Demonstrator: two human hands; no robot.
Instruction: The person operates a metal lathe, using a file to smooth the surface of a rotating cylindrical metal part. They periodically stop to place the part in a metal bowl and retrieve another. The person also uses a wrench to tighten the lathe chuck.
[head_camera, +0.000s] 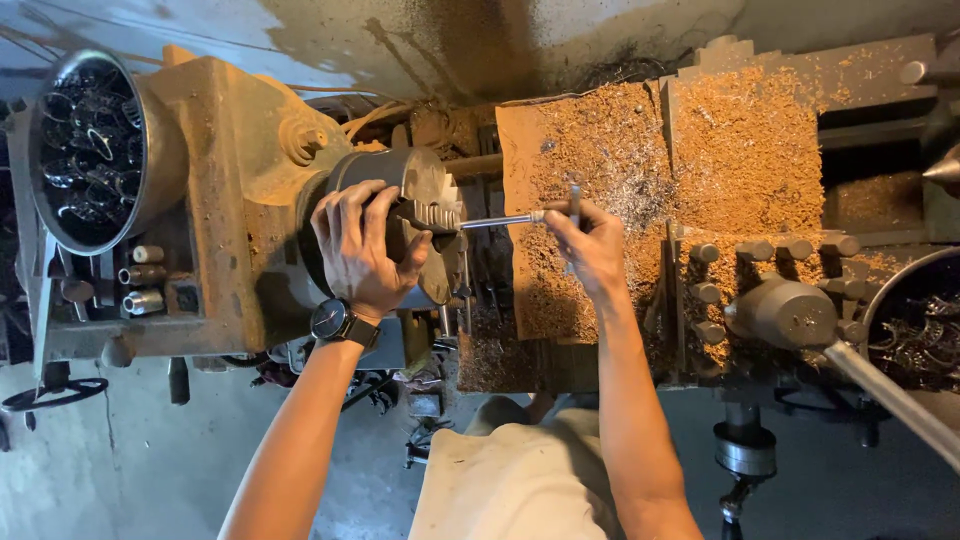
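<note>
I look down on an old lathe coated in orange-brown chips. My left hand, with a dark wristwatch on its wrist, lies over the round steel chuck and grips its rim. My right hand holds a chuck key by its crossbar. The key's thin silver shaft runs left into the chuck's side. The chuck's stepped jaws show between my two hands.
A metal bowl of curled swarf sits on the headstock at left. Chip-covered carriage and tool post with a long handle stand at right. Another swarf container sits at the right edge. Grey concrete floor lies below.
</note>
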